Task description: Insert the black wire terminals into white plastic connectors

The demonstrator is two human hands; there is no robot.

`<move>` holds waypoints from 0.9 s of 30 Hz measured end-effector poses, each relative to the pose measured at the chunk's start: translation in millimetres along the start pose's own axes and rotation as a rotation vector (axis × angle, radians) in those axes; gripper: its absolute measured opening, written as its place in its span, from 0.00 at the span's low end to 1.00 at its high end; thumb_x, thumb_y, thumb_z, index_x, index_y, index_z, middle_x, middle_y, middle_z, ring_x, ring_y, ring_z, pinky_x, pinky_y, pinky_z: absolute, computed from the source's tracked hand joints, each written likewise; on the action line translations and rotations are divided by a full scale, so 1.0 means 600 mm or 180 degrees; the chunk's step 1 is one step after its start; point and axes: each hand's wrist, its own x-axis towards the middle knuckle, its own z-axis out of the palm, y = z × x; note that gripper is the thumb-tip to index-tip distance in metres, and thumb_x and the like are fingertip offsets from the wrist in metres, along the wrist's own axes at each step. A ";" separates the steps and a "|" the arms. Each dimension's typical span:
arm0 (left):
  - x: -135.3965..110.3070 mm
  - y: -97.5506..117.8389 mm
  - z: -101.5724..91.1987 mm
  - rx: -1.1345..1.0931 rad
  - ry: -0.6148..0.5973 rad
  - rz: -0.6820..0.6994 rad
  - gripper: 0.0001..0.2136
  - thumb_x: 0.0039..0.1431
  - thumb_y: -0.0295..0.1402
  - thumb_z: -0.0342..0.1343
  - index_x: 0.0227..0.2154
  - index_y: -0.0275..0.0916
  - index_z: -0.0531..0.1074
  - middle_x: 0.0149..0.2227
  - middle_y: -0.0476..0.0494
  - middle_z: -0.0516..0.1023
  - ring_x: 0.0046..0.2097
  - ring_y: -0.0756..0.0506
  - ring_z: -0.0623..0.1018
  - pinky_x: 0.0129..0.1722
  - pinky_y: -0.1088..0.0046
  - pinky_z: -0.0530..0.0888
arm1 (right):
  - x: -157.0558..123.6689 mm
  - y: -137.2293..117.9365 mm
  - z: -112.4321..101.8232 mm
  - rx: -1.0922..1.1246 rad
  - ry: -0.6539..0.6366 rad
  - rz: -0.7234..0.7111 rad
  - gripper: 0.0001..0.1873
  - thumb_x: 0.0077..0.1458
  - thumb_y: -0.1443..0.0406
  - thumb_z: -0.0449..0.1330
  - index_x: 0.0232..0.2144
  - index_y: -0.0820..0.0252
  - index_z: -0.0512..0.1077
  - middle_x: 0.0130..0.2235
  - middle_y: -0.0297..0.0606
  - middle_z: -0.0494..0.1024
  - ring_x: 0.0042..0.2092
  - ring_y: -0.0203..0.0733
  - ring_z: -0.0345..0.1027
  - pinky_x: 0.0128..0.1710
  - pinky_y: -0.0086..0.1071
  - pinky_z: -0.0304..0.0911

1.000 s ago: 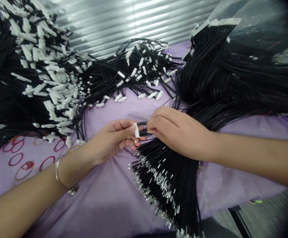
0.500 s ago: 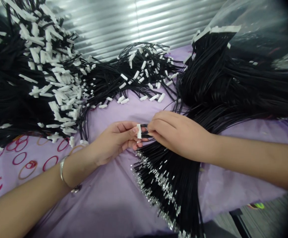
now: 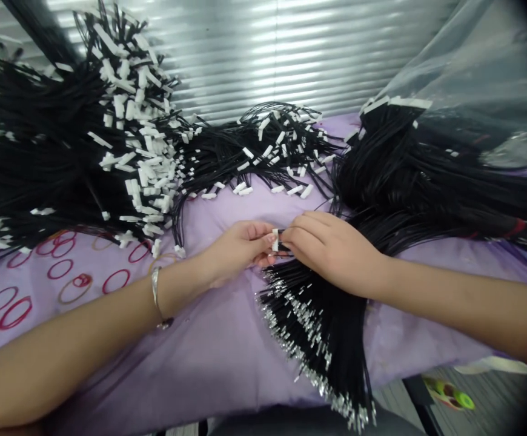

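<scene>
My left hand (image 3: 252, 245) pinches a small white connector housing (image 3: 275, 240) between thumb and fingers. Close on its right, my right hand (image 3: 329, 245) is closed with its fingertips on the thin black wires (image 3: 283, 247) that run into the housing. Exactly how many wires it grips is hidden behind the fingers. Below both hands a fan of loose black wires (image 3: 331, 339) with silvery crimped ends (image 3: 300, 357) spreads over the purple cloth (image 3: 218, 351).
A big heap of black cables (image 3: 54, 151) with white connectors stands at left, a smaller pile (image 3: 268, 145) at the back. On the right lies a thick bundle (image 3: 395, 163) beside clear plastic (image 3: 486, 91). Rubber bands (image 3: 16, 312) are scattered at left; blinds (image 3: 291, 54) hang behind.
The camera view has shifted, so the piles sit lower and further right in the picture. Both hands stay together at the white connector housing, the right fingers still on its wires.
</scene>
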 end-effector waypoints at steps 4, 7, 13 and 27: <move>0.000 0.001 -0.001 -0.0005 -0.0051 -0.0023 0.08 0.55 0.32 0.60 0.26 0.32 0.71 0.21 0.52 0.69 0.21 0.58 0.66 0.22 0.86 0.64 | 0.002 0.005 0.001 -0.0006 -0.0025 0.0002 0.10 0.61 0.71 0.52 0.32 0.68 0.72 0.30 0.41 0.71 0.33 0.41 0.61 0.35 0.35 0.62; -0.003 0.001 -0.002 -0.0101 -0.0090 -0.0001 0.08 0.55 0.32 0.60 0.27 0.33 0.71 0.21 0.51 0.70 0.21 0.57 0.66 0.20 0.87 0.62 | 0.000 0.009 -0.009 0.0095 0.0159 -0.0023 0.11 0.62 0.70 0.51 0.35 0.68 0.73 0.32 0.42 0.73 0.35 0.40 0.62 0.36 0.34 0.63; -0.009 0.005 -0.006 -0.0879 0.0334 0.0111 0.04 0.56 0.27 0.58 0.29 0.32 0.70 0.26 0.46 0.74 0.23 0.58 0.67 0.24 0.88 0.65 | -0.015 -0.001 -0.031 0.0558 0.0194 -0.0050 0.09 0.60 0.69 0.54 0.42 0.67 0.71 0.40 0.44 0.76 0.42 0.42 0.68 0.43 0.37 0.68; -0.005 0.005 -0.007 -0.1108 0.0283 0.0195 0.05 0.57 0.29 0.56 0.31 0.32 0.73 0.24 0.47 0.71 0.20 0.58 0.64 0.17 0.85 0.57 | -0.025 -0.016 -0.010 0.0920 -0.0531 0.0677 0.21 0.62 0.65 0.52 0.53 0.75 0.67 0.52 0.53 0.72 0.55 0.49 0.65 0.56 0.46 0.64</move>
